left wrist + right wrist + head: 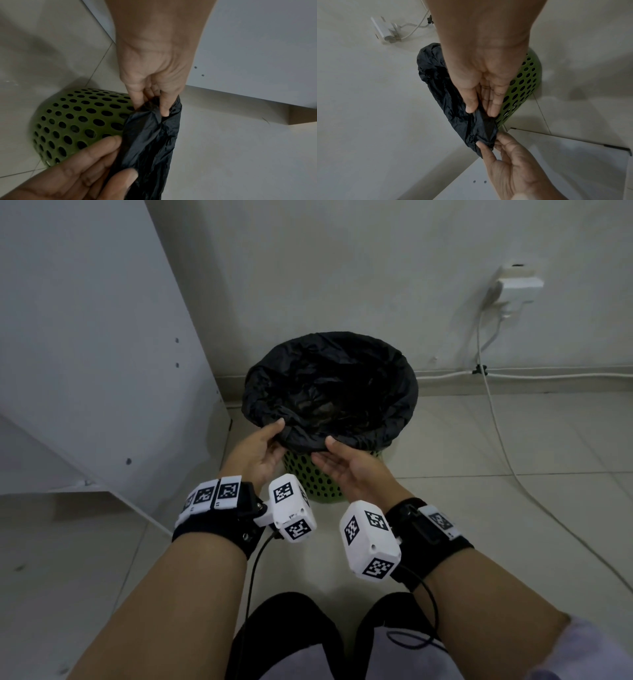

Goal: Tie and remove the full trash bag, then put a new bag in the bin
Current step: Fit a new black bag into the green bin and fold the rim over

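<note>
A green perforated bin (320, 491) stands on the tiled floor against the wall. A black trash bag (329, 381) lines it, with its mouth folded over the rim. My left hand (274, 436) pinches the bag's near edge between thumb and fingers. In the left wrist view the left hand (154, 106) has the black film (150, 142) bunched between its fingertips. Just to its right, my right hand (323, 451) holds the same edge, thumb on top and fingers below. In the right wrist view the right hand (481, 111) pinches the fold beside the bin (525, 81). What the bag holds is hidden in the dark.
A white cabinet panel (102, 354) stands close on the left of the bin. A wall socket with plugs (513, 285) is at the upper right, and its white cable (507, 446) trails across the floor to the right. My knees (291, 638) are near the bottom edge.
</note>
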A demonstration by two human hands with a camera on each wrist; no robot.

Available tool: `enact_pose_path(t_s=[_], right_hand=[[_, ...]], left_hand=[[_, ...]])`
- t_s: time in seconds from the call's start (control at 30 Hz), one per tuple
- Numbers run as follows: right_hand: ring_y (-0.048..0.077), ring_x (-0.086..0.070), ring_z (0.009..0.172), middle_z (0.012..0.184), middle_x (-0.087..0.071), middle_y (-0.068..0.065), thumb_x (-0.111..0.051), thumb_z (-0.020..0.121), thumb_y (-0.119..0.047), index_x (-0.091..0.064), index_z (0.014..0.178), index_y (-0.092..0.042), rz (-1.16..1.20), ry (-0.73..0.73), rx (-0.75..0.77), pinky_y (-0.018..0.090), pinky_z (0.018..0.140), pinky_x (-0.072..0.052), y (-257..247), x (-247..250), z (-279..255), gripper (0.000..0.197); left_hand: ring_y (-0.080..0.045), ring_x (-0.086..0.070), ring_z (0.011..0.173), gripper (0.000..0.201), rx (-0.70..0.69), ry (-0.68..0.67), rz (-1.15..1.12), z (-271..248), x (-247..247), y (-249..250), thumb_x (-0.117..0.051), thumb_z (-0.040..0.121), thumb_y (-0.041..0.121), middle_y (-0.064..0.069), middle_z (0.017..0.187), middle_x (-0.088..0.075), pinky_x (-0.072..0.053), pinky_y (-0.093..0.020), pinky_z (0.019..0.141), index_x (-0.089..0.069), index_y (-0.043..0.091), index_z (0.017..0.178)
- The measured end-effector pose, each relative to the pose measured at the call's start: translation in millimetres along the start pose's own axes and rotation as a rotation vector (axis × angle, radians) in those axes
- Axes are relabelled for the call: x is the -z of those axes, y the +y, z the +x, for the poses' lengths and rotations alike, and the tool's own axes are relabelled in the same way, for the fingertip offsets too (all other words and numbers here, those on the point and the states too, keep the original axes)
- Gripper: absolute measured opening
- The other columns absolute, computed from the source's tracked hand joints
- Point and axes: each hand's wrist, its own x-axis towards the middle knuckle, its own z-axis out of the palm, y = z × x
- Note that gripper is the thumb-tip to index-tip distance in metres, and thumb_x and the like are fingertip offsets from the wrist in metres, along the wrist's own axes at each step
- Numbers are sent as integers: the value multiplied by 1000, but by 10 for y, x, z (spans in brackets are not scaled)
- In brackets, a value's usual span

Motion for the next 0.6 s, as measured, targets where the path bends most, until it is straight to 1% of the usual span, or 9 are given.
enact_pose_path(t_s=[0.07,0.1,0.17,0.23,0.33,0.43,0.47,0.53,0.6], right_hand=[[26,-68,92,95,-70,16,-62,90,-6,-65,98,1,6,0,-7,35,87,-57,14,8,-2,11],[27,-68,93,95,-70,17,-62,90,-6,-65,97,1,8,1,-11,35,87,-57,9,8,-3,11],[26,-68,91,91,-71,16,-61,91,-6,-65,94,1,14,3,-28,34,85,-57,-13,-5,-5,9],[26,-68,89,88,-71,16,-61,91,-5,-64,93,2,20,10,-45,33,82,-58,-29,-22,-9,8],[25,-67,90,92,-69,17,-61,90,-5,-64,95,3,27,5,-58,33,83,-57,-20,-42,-16,10],[25,-66,92,95,-69,17,-61,91,-6,-64,98,3,32,3,-57,33,83,-57,-9,-50,-2,12],[25,-66,93,97,-68,17,-61,91,-6,-63,101,3,32,3,-55,33,83,-58,-10,-49,6,14],[25,-66,95,100,-68,17,-61,90,-7,-63,105,4,25,4,-52,33,84,-58,-10,-48,15,19],[25,-66,95,100,-68,17,-62,90,-7,-63,106,4,18,5,-50,33,84,-58,-3,-49,17,19]], left_hand=[[-21,-61,114,32,-26,-13,-52,-2,35,-39,-60,93,7,-12,122,-65,-52,-32,95,-57,-2,124],[-21,-63,112,33,-39,-25,-87,-14,56,-64,-61,93,9,-13,119,-67,-53,-33,94,-57,-2,124],[-20,-66,101,22,-55,-44,-200,-58,97,-116,-58,95,9,-14,102,-73,-54,-33,91,-61,-3,113],[-20,-66,92,15,-82,-58,-291,-85,143,-158,-48,98,2,-14,94,-72,-52,-33,95,-61,-4,102],[-18,-62,84,17,-52,-56,-186,-108,170,-214,-46,94,-2,-8,89,-66,-54,-36,91,-61,4,97],[-16,-60,90,30,-46,-71,-48,-76,161,-237,-49,94,0,-5,104,-65,-58,-30,77,-58,14,119],[-19,-60,100,36,-64,-86,-59,-54,158,-237,-47,95,-2,-8,115,-64,-59,-29,78,-55,11,128],[-24,-55,118,42,-84,-79,-101,-23,146,-243,-42,97,-5,-12,130,-57,-55,-29,89,-47,5,138],[-22,-56,119,38,-87,-62,-121,12,161,-258,-38,98,-7,-11,127,-59,-50,-30,98,-50,3,133]])
